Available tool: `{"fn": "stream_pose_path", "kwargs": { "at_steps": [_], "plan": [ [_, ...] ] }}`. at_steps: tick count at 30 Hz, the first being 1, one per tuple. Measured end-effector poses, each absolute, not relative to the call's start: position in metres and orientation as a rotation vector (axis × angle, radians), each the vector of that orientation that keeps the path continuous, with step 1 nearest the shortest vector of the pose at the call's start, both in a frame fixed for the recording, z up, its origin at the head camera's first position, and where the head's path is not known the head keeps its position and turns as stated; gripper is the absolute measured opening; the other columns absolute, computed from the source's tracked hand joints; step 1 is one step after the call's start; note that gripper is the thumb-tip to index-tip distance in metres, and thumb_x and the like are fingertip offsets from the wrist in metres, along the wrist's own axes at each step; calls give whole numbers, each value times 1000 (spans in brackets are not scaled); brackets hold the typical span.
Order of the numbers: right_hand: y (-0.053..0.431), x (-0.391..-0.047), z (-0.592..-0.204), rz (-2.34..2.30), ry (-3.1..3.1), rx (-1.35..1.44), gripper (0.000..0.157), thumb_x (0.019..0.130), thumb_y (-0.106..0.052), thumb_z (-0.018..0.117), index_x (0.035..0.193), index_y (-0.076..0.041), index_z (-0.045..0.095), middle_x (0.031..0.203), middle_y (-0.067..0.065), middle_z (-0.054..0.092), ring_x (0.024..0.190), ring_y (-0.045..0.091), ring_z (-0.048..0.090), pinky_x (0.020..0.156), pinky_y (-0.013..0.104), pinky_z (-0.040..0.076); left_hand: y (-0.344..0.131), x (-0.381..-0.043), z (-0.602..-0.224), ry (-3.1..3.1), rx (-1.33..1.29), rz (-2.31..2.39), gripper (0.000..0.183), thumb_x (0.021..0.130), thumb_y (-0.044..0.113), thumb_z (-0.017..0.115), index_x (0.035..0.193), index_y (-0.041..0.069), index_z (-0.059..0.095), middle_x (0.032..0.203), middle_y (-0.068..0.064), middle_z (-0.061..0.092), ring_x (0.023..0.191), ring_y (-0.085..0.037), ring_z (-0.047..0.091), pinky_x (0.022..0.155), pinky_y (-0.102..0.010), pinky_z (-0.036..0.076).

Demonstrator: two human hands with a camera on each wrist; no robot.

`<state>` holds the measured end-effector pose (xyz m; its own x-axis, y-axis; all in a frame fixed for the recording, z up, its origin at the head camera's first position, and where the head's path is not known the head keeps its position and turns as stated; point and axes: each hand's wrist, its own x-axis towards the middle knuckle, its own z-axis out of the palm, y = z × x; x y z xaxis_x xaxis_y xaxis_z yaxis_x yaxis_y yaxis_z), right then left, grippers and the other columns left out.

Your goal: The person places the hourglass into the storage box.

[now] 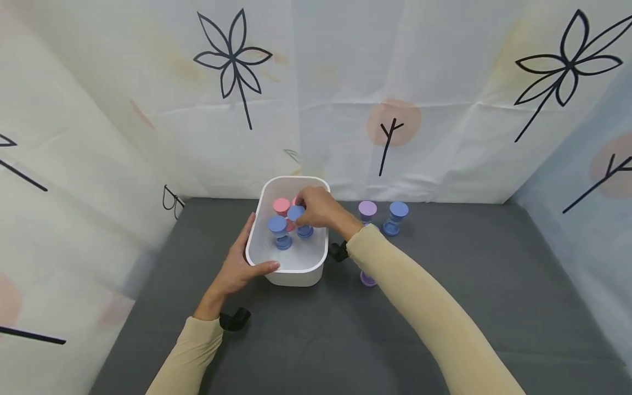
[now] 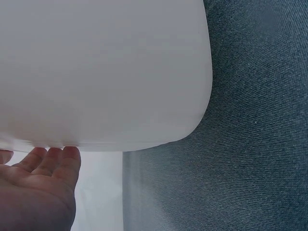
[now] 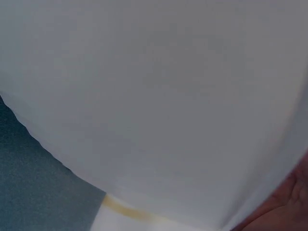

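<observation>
A white plastic tub [image 1: 257,249] stands on the grey table. My left hand [image 1: 238,270] holds its near left corner, the thumb along the near rim and the fingers against the left outer wall. In the left wrist view, those fingers [image 2: 70,161] press on the tub's wall. My right hand [image 1: 318,207] reaches into the tub and pinches a blue hourglass [image 1: 296,213] by its top cap. Beside it inside the tub stands another blue hourglass [image 1: 277,224]. Pink hourglasses [image 1: 281,205] are behind them, partly hidden. The tub's wall [image 3: 159,106] covers most of the right wrist view.
Right of the tub stand a purple hourglass [image 1: 367,209] and a blue hourglass [image 1: 396,216]. Another purple hourglass [image 1: 367,280] sits nearer, mostly covered by my right sleeve [image 1: 410,285]. A patterned cloth [image 1: 336,82] hangs behind the table [image 1: 306,340].
</observation>
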<state>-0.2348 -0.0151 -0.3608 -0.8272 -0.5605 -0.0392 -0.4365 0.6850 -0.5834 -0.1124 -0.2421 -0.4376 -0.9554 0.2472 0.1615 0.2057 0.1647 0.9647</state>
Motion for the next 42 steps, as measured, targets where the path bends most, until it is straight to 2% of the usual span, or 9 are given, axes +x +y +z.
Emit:
{"fn": "stream_pose_path", "kwargs": {
  "at_steps": [6,13,20,26,32,35,42],
  "plan": [
    [-16,-232,-362,-834,2709,-799,42,76,-19,90,109,-1,72,98,6,70,87,19,61,78,30,51,-239,-112,-438,2355,452,1979,116,80,4,84,164,32,8,156,-18,36,124,-51,49,92,-44,55],
    [-18,-228,-365,-779,2753,-824,40,75,-29,92,102,-6,74,89,1,67,81,17,59,73,30,48,-238,-112,-436,2366,451,1977,116,80,4,84,164,33,8,159,-16,33,126,-50,48,93,-43,54],
    [-22,-227,-370,-708,2827,-813,36,75,-33,91,98,-10,76,87,0,67,80,17,59,73,33,48,-238,-112,-437,2361,451,1979,116,81,4,83,164,31,8,157,-18,34,125,-51,49,91,-41,55],
    [-25,-226,-375,-577,2895,-797,39,77,-38,90,101,-10,76,85,-1,66,81,18,58,75,34,48,-238,-112,-437,2353,450,1985,116,80,3,83,164,31,8,156,-18,35,125,-51,49,91,-42,55],
    [-26,-225,-376,-553,2898,-781,37,80,-37,87,99,-7,76,79,1,62,78,20,58,71,34,47,-238,-111,-436,2358,435,1971,116,80,5,84,164,28,7,156,-18,35,125,-51,49,92,-44,55],
    [-26,-224,-377,-523,2911,-795,34,82,-35,85,97,-6,75,78,1,61,77,20,58,69,34,47,-238,-112,-437,2362,429,1964,116,80,5,84,164,31,8,157,-17,35,126,-50,49,92,-43,54],
    [-27,-223,-378,-489,2942,-813,28,83,-33,84,84,-10,69,71,0,55,70,18,55,65,32,46,-239,-112,-437,2366,429,1961,116,80,6,84,164,31,8,156,-16,36,126,-50,49,92,-42,55]
  ]
}}
